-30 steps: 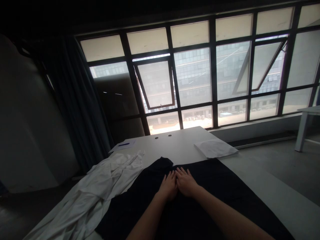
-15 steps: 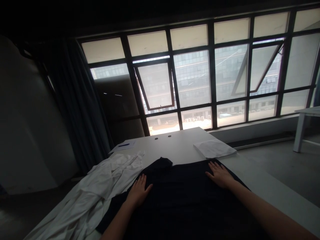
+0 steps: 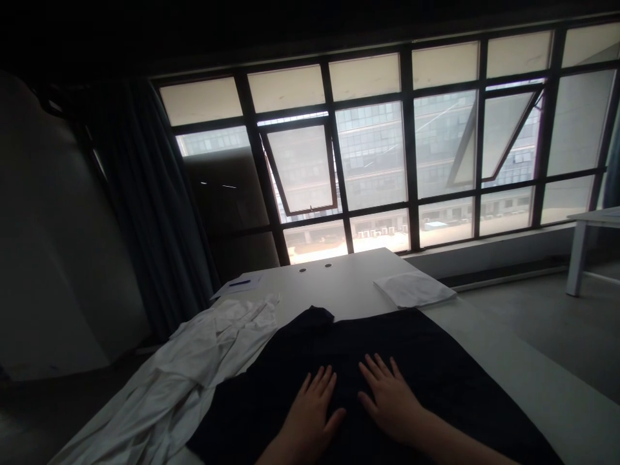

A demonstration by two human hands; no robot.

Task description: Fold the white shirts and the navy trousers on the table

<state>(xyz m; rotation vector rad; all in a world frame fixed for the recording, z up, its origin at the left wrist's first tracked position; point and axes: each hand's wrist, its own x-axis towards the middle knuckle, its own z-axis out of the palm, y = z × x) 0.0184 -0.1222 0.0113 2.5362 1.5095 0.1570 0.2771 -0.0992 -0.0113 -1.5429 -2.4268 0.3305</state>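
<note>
A black cloth garment [image 3: 368,349] lies spread flat on a white table [image 3: 349,278], its collar or sleeve bunched at the far end. My left hand [image 3: 312,413] rests palm down on the black fabric near the front, fingers apart. My right hand [image 3: 390,400] lies flat on the same fabric a short way to the right. Neither hand grips anything. A crumpled white cloth garment [image 3: 194,368] lies to the left, touching the black one.
A folded white cloth [image 3: 413,289] and a sheet of paper with a blue pen [image 3: 239,284] lie at the table's far end. Large windows stand beyond the table, a dark curtain [image 3: 150,206] hangs left, and another white table [image 3: 588,232] stands right.
My hands have come back together from the garment's left and right sides and now lie nearer me. The black fabric looks smoothed flat.
</note>
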